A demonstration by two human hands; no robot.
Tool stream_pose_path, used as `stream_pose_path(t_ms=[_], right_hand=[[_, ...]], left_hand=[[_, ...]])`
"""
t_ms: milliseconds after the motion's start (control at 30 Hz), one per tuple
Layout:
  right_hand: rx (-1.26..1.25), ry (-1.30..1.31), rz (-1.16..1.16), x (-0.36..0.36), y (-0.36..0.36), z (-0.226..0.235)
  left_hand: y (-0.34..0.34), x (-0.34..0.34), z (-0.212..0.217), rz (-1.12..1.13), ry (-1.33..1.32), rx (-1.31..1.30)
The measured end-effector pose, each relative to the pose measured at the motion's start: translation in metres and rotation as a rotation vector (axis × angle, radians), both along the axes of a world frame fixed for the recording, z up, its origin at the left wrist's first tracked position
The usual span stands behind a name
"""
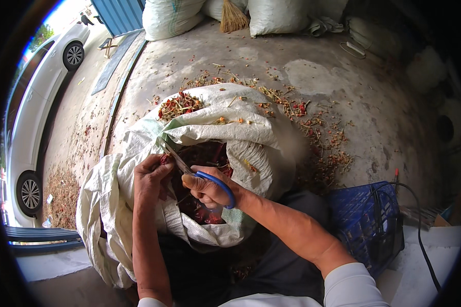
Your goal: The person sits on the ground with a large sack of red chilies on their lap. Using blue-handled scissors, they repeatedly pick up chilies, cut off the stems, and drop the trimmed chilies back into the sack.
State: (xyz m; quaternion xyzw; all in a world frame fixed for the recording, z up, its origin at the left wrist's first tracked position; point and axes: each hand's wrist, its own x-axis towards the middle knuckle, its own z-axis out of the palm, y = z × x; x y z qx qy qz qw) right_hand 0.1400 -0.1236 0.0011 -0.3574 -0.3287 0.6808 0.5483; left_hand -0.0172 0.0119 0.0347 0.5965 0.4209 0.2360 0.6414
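Note:
A white woven sack (pixel 251 130) with rolled-down edges sits before me, its opening showing dark red dried peppers (pixel 210 217). Over that opening, my left hand (pixel 149 179) pinches a small dried red pepper (pixel 165 159) between thumb and fingers. My right hand (pixel 206 189) is closed round the blue-handled scissors (pixel 230 195), whose blades point up and left, close beside the pepper. Whether the blades touch it I cannot make out. On the sack's far fold lies a small heap of red and straw-coloured cuttings (pixel 180 106).
Loose stems and red scraps (pixel 317 130) litter the concrete floor beyond the sack. A blue plastic crate (pixel 363 212) with a black cable stands at my right. Full white sacks (pixel 279 18) and a straw broom (pixel 233 18) are at the back; a white car (pixel 46 97) is at left.

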Motion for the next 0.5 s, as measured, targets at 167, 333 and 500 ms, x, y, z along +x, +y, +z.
stream_pose_path(t_ms=[167, 333, 500], right_hand=[[0.025, 0.283, -0.006, -0.004, -0.001, 0.005], [0.237, 0.507, -0.497, 0.051, 0.013, 0.020], [-0.006, 0.537, -0.822, 0.064, 0.023, 0.028]], left_hand=[[0.004, -0.001, -0.014, -0.011, -0.252, -0.089], [0.007, -0.004, -0.027, -0.015, -0.244, -0.127], [0.005, -0.015, -0.018, 0.093, -0.272, -0.019]])
